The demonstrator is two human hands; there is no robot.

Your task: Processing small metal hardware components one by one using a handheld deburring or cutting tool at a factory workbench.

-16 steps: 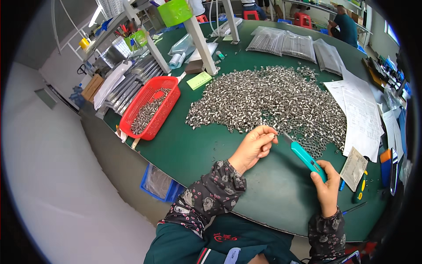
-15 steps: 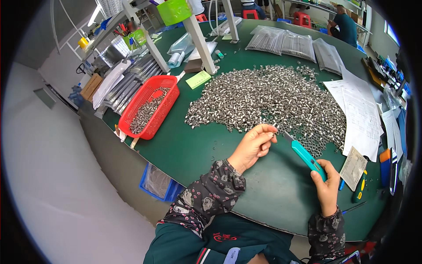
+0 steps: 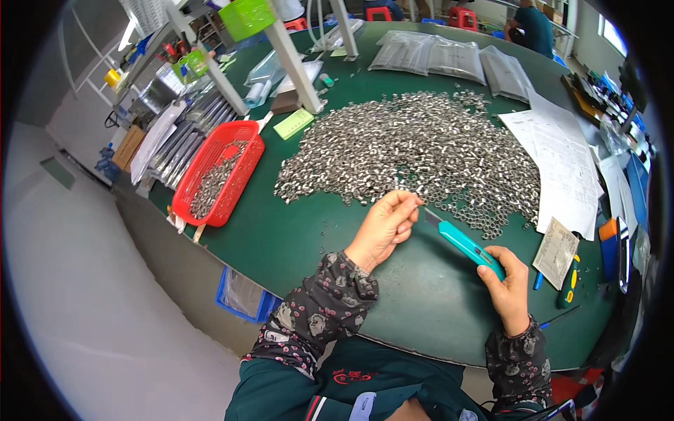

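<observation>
My left hand (image 3: 385, 228) is closed in a pinch over the near edge of a wide pile of small shiny metal rings (image 3: 414, 144). Whatever lies between its thumb and forefinger is too small to make out. A teal utility knife (image 3: 467, 245) is in my right hand (image 3: 508, 284), gripped by the rear of its handle. Its blade is out and points up and left, its tip just short of the left fingertips. Both hands are above the green tabletop (image 3: 414, 302).
Left of the pile stands a red plastic basket (image 3: 254, 158) with more rings. Paper sheets (image 3: 562, 165), a worn card (image 3: 556, 252) and a green-yellow tool handle (image 3: 570, 284) lie at right. Plastic-bagged parts (image 3: 456, 59) lie at the back. A blue crate (image 3: 267, 305) sits below the table edge.
The whole view has shifted, so the table's things appear farther left and slightly higher. The knife's blade tip has come closer to my left fingertips. Both hands keep their grips.
</observation>
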